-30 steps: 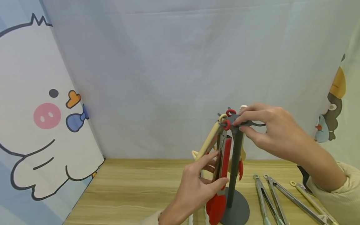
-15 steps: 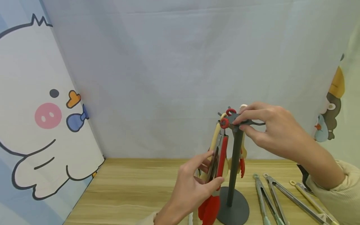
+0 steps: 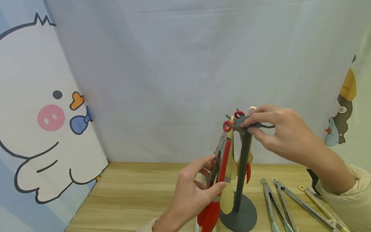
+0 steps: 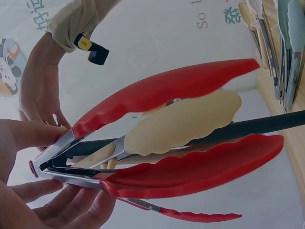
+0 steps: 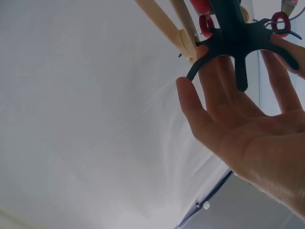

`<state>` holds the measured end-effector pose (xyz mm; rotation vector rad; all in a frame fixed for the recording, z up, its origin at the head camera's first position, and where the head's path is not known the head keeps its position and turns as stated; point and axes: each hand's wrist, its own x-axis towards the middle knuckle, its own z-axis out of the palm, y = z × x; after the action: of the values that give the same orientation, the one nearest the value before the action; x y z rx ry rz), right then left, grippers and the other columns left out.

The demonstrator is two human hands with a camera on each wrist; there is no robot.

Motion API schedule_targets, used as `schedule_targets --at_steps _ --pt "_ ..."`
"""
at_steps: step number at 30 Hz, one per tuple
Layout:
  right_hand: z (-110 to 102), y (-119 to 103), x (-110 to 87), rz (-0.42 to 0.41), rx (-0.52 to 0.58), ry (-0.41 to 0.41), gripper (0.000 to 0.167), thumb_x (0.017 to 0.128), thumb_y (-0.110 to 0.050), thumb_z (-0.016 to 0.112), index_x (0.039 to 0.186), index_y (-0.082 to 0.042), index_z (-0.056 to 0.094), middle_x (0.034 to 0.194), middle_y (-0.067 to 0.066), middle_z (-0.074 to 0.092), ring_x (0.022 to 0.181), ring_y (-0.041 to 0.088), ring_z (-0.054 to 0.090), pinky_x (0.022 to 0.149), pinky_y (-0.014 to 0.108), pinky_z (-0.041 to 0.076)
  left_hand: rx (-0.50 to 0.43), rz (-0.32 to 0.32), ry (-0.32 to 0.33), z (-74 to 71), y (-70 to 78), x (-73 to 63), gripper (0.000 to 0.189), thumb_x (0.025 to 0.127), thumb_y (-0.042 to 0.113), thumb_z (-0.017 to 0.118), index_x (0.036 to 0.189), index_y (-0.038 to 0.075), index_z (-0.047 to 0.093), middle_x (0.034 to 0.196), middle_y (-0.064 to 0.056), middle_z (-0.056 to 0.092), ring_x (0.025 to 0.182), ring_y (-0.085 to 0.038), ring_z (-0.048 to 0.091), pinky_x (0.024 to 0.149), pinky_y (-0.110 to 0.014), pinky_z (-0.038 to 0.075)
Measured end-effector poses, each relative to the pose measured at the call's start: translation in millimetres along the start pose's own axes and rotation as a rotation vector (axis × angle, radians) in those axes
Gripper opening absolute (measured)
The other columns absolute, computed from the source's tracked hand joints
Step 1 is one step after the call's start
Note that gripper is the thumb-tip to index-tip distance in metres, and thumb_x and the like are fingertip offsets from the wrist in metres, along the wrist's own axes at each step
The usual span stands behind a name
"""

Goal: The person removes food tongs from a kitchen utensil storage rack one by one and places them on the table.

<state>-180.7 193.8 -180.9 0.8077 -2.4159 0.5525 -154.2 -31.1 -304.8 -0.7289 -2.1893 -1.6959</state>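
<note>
In the head view, my left hand (image 3: 189, 190) grips the red tongs (image 3: 210, 214) by their handle, left of the dark grey stand (image 3: 242, 170). The tongs slant, with their red ring level with the stand's top; whether it touches a hook cannot be told. Close behind hang cream tongs (image 3: 227, 198). My right hand (image 3: 282, 130) pinches the stand's hooked top between thumb and fingers. The right wrist view shows the curved hooks (image 5: 241, 71) from below, with fingers about them. The left wrist view shows the red heads (image 4: 190, 174) spread apart, cream tongs (image 4: 186, 121) behind.
More tongs, some with red tips (image 3: 248, 173), hang on the stand's far side. Mint-tipped tongs (image 3: 269, 203), metal tongs (image 3: 304, 203) and cream-handled tongs (image 3: 321, 206) lie on the wooden table (image 3: 130, 193) at right. A pale cloth (image 3: 174, 80) hangs behind.
My left hand and the red tongs have moved left and slightly down. The red ring has shifted left at the stand's top. The cream tongs now hang closer to the post. My right hand stays put.
</note>
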Motion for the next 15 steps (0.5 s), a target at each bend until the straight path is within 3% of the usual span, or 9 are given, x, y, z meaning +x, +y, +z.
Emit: schedule_targets --at_steps 15 --pt "2.7 -1.1 -2.0 -0.012 -0.018 0.012 0.017 0.082 -0.003 0.07 0.091 -0.017 0.074 0.111 0.006 0.063 0.111 0.032 0.057 0.07 0.043 0.043 0.076 -0.017 0.049 -11.9 -1.3 -5.3 0.051 0.08 0.022 0.077 0.127 0.026 0.058 0.094 0.006 0.06 0.081 -0.016 0.057 0.055 -0.027 0.053"
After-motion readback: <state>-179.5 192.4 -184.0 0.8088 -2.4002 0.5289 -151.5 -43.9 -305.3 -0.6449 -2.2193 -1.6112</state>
